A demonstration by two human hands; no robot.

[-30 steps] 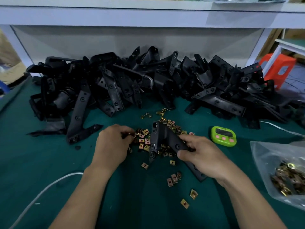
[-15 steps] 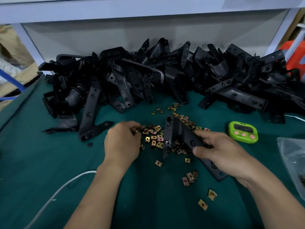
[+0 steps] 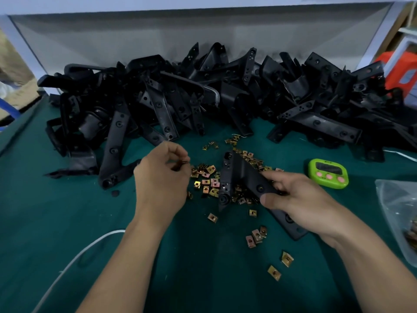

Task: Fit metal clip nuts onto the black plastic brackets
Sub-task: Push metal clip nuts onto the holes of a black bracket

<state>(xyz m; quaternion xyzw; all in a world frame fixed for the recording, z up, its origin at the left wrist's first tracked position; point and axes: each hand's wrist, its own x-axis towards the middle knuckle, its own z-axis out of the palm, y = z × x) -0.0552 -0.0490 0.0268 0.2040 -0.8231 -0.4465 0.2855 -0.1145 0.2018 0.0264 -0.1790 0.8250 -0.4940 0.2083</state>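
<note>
Your left hand [image 3: 162, 179] hovers at the left edge of the loose clip nuts [image 3: 208, 180]. Its fingers are curled in, and thumb and fingertips pinch what looks like a single clip nut [image 3: 180, 164], held clear of the green mat [image 3: 56, 222].

Your right hand [image 3: 300, 199] grips the black plastic bracket [image 3: 242, 175] by its long arm, thumb pressed on top and fingers wrapped underneath. The bracket runs diagonally. Its far end sits over the middle of the nut scatter and its near end pokes out below your wrist. I can't tell whether it rests on the mat or is lifted a touch. The pinched nut and the bracket are apart, with scattered nuts lying between them.

A few stray nuts lie nearer to you on the mat. Across the back, a big heap of brackets [image 3: 225, 93] is piled against the grey panel. A lime-green timer [image 3: 328, 173] sits just beyond your right hand. A clear plastic bag [image 3: 392, 199] at the right edge holds more nuts, and a white cable [image 3: 74, 263] curves in at lower left.
</note>
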